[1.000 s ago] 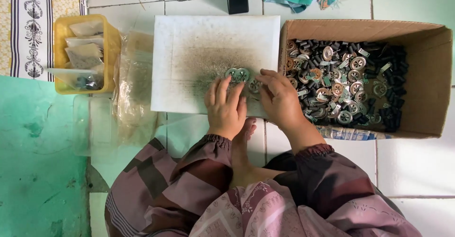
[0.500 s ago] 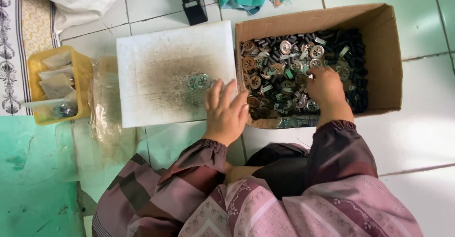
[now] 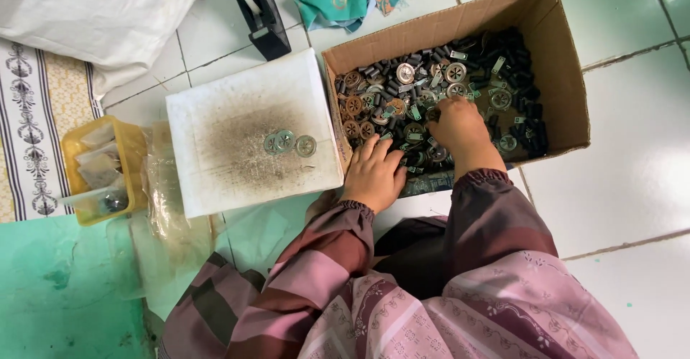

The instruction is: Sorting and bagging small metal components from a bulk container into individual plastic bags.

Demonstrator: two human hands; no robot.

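Fingertips are the hardest part to read from where I am watching: the right hand (image 3: 460, 130) is reaching into the cardboard box (image 3: 557, 57) with its fingers curling down among the small parts (image 3: 431, 86), and I cannot tell whether it is pinching a piece or only touching the heap. The left hand (image 3: 375, 176) is lying flat with fingers spread and released, resting at the box's near left corner, its tips just over the edge of the heap, holding nothing I can make out. The parts are showing as a dark jumble of round metal discs and short black pieces, too small to separate. 3 round discs (image 3: 289, 143) are sitting close together on the white board (image 3: 215, 186), whose middle is looking smudged with dark dust. The board's right edge is touching the box's left wall, so no gap is showing between them. The yellow tray (image 3: 131, 143), left of the board, is holding pale contents I cannot identify, partly behind clear plastic. White tiled floor (image 3: 632, 172) is lying open right of the box. My sleeves are covering both wrists.
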